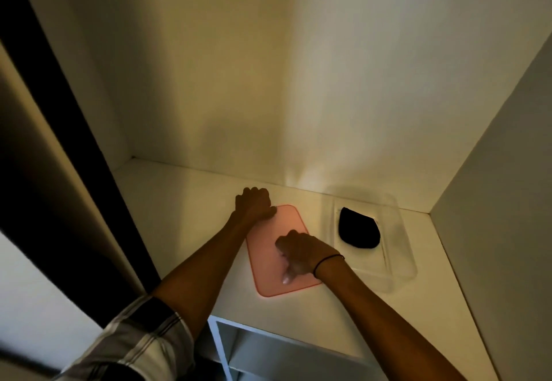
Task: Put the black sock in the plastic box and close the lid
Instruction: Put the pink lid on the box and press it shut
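Observation:
A black sock (358, 229) lies inside a clear plastic box (400, 264) at the right of a white shelf. The box has no lid on it. To its left the pink lid (268, 264) lies flat on the shelf. My left hand (254, 204) curls over the lid's far left corner with its fingers bent. My right hand (301, 253) rests on the lid's right half, fingers spread and pointing left, a thin black band on the wrist. Whether either hand grips the lid's edge is hard to tell.
The shelf (185, 201) sits in a white alcove with a back wall (268, 82) and a right side panel (493, 171). A dark frame (59, 112) runs along the left. Lower shelf compartments (254, 350) show below the front edge.

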